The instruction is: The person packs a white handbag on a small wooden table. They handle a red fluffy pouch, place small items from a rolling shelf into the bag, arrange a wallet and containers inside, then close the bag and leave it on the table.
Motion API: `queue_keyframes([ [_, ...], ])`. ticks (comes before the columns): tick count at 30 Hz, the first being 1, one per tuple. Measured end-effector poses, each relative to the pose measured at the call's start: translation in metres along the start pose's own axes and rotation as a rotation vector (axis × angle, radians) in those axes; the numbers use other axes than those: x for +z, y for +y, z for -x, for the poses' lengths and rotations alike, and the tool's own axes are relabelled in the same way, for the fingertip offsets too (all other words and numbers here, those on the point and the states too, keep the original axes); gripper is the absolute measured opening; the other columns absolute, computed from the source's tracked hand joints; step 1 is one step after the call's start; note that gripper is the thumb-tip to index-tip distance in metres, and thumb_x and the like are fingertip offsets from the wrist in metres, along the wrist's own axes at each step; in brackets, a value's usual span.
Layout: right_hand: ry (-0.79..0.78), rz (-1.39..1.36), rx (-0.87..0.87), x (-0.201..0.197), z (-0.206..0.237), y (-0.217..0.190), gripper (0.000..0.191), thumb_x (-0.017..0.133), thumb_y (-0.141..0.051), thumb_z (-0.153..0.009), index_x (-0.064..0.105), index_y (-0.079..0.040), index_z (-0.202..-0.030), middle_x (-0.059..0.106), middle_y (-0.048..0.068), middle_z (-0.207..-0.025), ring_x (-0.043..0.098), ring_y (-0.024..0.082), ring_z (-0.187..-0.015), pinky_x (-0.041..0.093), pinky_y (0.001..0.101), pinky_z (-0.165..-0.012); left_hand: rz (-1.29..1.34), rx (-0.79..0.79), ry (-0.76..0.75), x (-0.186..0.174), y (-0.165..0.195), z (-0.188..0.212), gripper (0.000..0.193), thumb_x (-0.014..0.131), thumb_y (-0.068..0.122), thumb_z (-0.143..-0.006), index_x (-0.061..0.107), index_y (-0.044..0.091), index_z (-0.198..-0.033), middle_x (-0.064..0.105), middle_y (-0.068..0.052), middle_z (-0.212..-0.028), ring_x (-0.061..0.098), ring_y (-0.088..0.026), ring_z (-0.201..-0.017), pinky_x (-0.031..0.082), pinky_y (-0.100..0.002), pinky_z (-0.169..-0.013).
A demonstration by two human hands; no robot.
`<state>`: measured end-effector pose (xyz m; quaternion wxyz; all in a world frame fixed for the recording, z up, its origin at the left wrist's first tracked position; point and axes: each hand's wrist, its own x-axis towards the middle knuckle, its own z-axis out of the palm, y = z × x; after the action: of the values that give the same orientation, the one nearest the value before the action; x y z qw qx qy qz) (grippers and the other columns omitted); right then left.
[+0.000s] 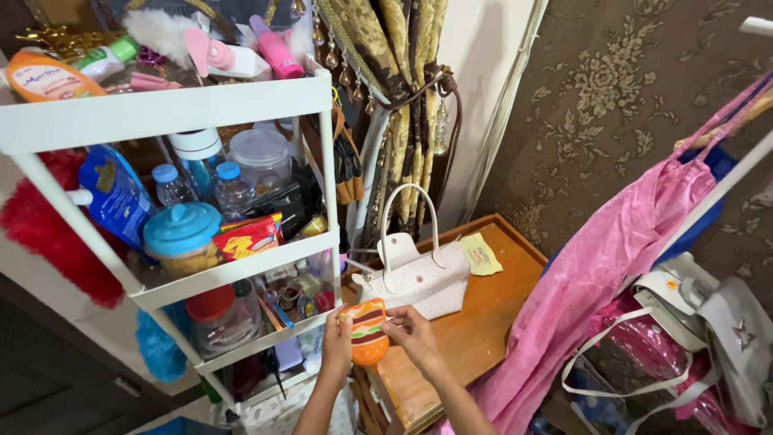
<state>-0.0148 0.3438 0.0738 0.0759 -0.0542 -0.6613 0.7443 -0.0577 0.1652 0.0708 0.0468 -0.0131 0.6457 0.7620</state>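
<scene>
Burger-shaped pouch [369, 331], orange base with striped layers of brown, green and red, held upright between both hands just off the near left corner of the wooden table [475, 322]. Sits low in the view, beside the bottom tier of the white shelf rack [241, 270].

Left hand [338, 342] cups the pouch from its left side, fingers wrapped behind, thumb on the front edge: a closed grasp on the pouch. Right hand [411, 332] meets it from the right, fingertips pinching the upper right edge; also grasping the pouch. Both forearms rise from the bottom edge of the view.

Just behind the hands, on the table: white handbag [419, 278] lying flat, its two handles arching upward. Beyond the bag, a small yellow-green cloth [481, 256] near the table's far edge.

Left of the hands, the rack is crowded: blue-lidded jar [182, 234], red snack packet [250, 236], water bottles [229, 187] on the middle tier; a red-lidded jar [216, 316] below; pink bottle [276, 47] on top. Red fluffy duster [48, 234] hangs off the rack's left side.

Right of the table, pink satin garment [612, 250] drapes down. Patterned curtain [394, 89] tied back behind the table.
</scene>
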Motion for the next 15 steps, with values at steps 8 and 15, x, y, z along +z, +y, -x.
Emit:
queue_keyframes([
  [8, -0.038, 0.012, -0.118, -0.023, 0.0, 0.0, 0.013, 0.074, -0.006, -0.095, 0.069, 0.004, -0.101, 0.071, 0.012, -0.082, 0.065, 0.014, -0.07, 0.055, 0.0283, -0.064, 0.096, -0.017, 0.009, 0.023, 0.01, 0.014, 0.054, 0.069, 0.031, -0.093, 0.053, 0.013, -0.141, 0.063, -0.014, -0.132, 0.066, -0.02, -0.114, 0.055, -0.033, -0.092],
  [15, -0.091, 0.196, -0.192, -0.039, 0.018, -0.052, 0.011, 0.068, -0.006, -0.094, 0.07, 0.0, -0.103, 0.075, 0.006, -0.089, 0.07, 0.009, -0.077, 0.061, 0.027, -0.072, 0.164, -0.104, 0.05, 0.053, 0.004, 0.012, 0.056, 0.071, 0.029, -0.091, 0.054, 0.009, -0.14, 0.065, -0.015, -0.129, 0.068, -0.023, -0.109, 0.058, -0.036, -0.089],
])
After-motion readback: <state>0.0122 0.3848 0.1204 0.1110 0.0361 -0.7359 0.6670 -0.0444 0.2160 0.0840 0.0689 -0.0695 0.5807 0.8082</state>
